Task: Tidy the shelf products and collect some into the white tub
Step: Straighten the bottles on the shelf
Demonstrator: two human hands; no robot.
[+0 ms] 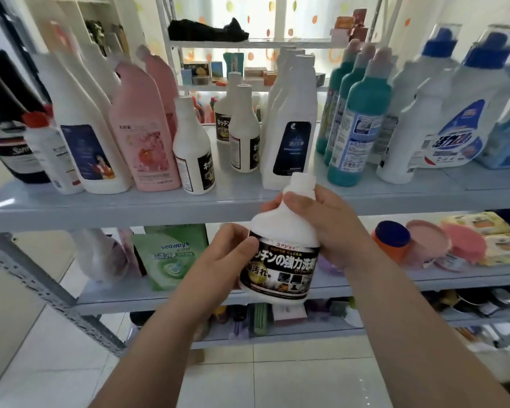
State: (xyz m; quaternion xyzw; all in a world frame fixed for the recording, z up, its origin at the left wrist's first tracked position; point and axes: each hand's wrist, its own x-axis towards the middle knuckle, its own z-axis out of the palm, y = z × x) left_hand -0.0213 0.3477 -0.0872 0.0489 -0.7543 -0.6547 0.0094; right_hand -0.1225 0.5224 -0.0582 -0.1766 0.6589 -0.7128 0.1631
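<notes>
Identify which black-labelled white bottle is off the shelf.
The bottle gripped by the left hand at its label and the right hand round its neck; the other three stand on the shelf.

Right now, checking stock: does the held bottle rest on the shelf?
No, left hand and right hand hold the black-labelled bottle clear of the shelf.

Pale floor tiles (277, 378) are seen below. A curtain (304, 13) dotted orange and green is hung behind; a black cloth (206, 30) is laid on a rear rack (277, 43).
</notes>
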